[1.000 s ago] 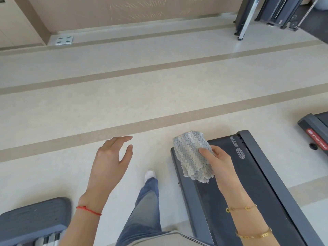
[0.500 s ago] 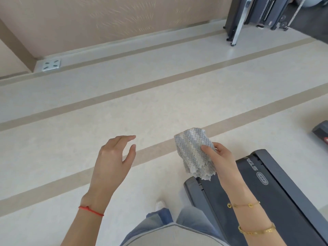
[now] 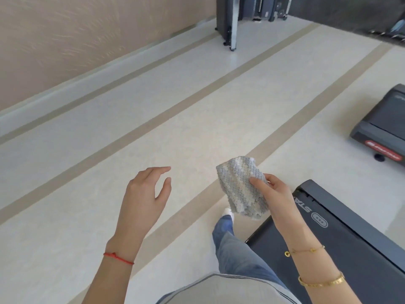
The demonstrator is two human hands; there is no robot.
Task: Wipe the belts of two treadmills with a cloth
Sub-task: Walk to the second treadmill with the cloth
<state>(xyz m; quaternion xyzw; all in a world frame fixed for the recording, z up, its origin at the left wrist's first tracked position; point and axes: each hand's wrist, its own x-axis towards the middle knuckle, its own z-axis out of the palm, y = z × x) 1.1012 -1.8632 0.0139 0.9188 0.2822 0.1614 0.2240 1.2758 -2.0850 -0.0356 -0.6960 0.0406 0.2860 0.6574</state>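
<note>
Treadmill [image 3: 361, 249] now lower-right; cloth [image 3: 242, 187] under thumb.

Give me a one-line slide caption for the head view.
Right hand holds a grey cloth above the floor beside the near treadmill; left hand open, second treadmill ahead.

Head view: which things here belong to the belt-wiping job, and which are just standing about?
Part of the job:
- cloth, gripped by the right hand
- near treadmill, beside the person
- second treadmill, off to the right
- left hand, holding nothing

Just standing about:
- dark gym equipment by the wall
- striped floor
</note>
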